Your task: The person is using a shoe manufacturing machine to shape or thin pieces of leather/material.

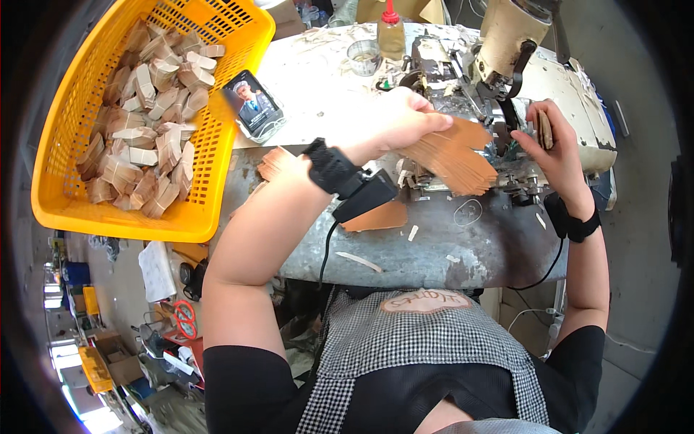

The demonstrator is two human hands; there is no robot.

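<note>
My left hand (412,124) grips a fanned stack of brown leather pieces (455,163), thumb on top, in front of the sewing-type machine (510,43). At the machine's right side, my right hand (558,148) is curled round a small bundle of brown strips (542,130), its thumb pointing toward the machine's working point. Beneath my left wrist lies another brown piece (376,217) on the grey metal worktop (434,249). More stacked brown pieces (273,165) show partly behind my left forearm.
A yellow plastic basket (210,199) full of bundled tan pieces (144,130) stands at the far left. Beside it lie a phone (253,108) and cable. A red-tipped bottle (391,36) and a clear round container (363,56) stand behind. Orange-handled scissors (186,320) are lower left.
</note>
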